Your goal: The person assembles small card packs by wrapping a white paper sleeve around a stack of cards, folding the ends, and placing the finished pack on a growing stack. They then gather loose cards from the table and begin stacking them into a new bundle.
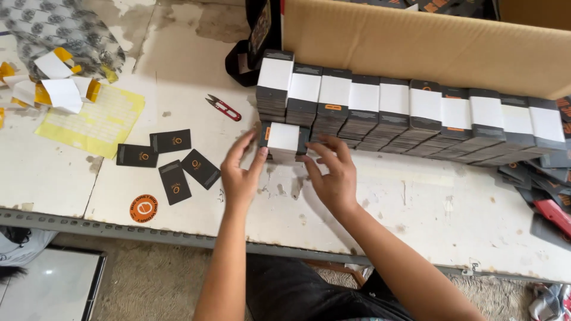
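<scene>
Banded card bundle (284, 141): pinched at its ends between left hand (241, 172) and right hand (333, 172), fingers closed on it. Risk: uneven squeeze fans the cards, nudging the stacked row (410, 116) just beyond the fingertips.

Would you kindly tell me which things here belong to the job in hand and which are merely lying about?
In hand: left hand, right hand, banded card bundle, row of banded stacks.
Lying about: thread snips, loose black cards, yellow sheet, round orange sticker.

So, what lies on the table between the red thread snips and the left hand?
In the head view, only bare, stained table lies between the red snips and the left hand; the loose black cards sit further left.
</scene>
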